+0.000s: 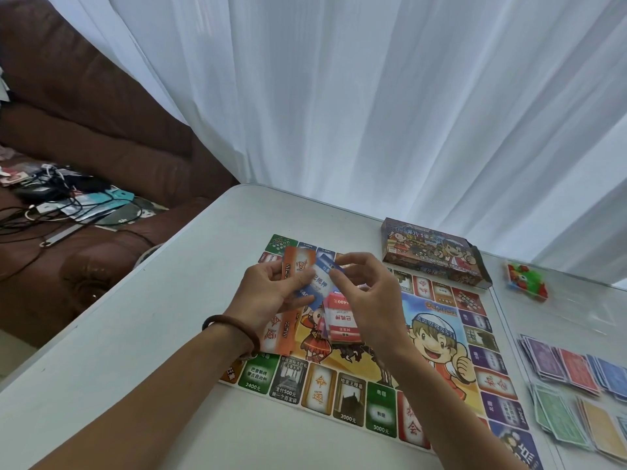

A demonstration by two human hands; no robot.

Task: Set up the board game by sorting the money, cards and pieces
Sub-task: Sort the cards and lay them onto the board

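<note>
A colourful game board (437, 340) lies flat on the white table (142, 334). Above its far left part, my left hand (268, 293) grips a fan of cards, orange ones (298, 264) at the back and a blue and white one in front. My right hand (366, 296) pinches the top of that blue card (320, 283). A small pile of red and white cards (342, 322) lies on the board just under my right hand. Sorted money piles in purple, red and blue (573, 364) and in green and yellow (570, 418) lie at the right.
The game box (434, 252) lies open beyond the board. A bag of green and red pieces (526, 279) sits to its right. White curtains hang behind the table. A brown sofa (84, 137) with cables and clutter stands at the left.
</note>
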